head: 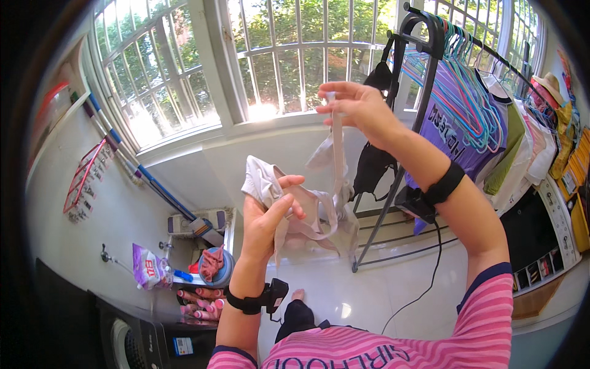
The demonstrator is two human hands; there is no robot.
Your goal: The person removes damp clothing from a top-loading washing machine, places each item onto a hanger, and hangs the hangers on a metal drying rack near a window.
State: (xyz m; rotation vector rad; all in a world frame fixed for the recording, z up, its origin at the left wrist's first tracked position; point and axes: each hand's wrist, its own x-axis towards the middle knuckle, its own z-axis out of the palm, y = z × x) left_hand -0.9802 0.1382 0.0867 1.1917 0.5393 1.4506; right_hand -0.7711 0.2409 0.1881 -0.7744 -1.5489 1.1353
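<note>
A pale beige bra hangs between my two hands in front of the window wall. My left hand, low and left of centre, is closed around one bunched cup, with the thumb and fingers over the fabric. Raised higher on the right, my right hand pinches the end of a strap or band between its fingertips. The rest of the fabric dangles in loops below, slightly blurred. A black bra hangs on the rack's end post just behind and right of the beige one.
To the right stands a black clothes rack with plastic hangers and garments. Barred windows span the front. At lower left are mop poles, a sink, a blue basin with a reddish cloth, bottles and a washing machine. A cable crosses the floor.
</note>
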